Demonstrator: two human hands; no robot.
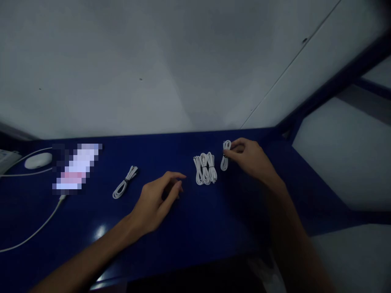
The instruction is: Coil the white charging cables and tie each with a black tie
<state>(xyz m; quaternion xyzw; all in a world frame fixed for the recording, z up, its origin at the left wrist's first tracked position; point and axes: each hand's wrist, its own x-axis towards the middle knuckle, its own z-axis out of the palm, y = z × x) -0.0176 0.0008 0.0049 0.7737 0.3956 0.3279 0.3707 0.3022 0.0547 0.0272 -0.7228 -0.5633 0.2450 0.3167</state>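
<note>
Several white cable bundles, each cinched with a dark tie, are on the blue table. A group of bundles [205, 169] stands side by side near the middle. My right hand [246, 156] pinches another white cable bundle [225, 155] just right of that group, thumb and fingers at its right side. Left of the group, my left hand [161, 197] is over the table with its fingers apart and nothing between them. One more cable bundle [125, 183] lies slanted, left of my left hand, and nothing touches it.
A lit, pixelated phone [77, 167] with a white cable plugged in lies at the left of the blue table [171, 260]. Beside it are a white rounded object [38, 160] and more cable. A pale wall [122, 97] rises behind, with blue frame bars at the right.
</note>
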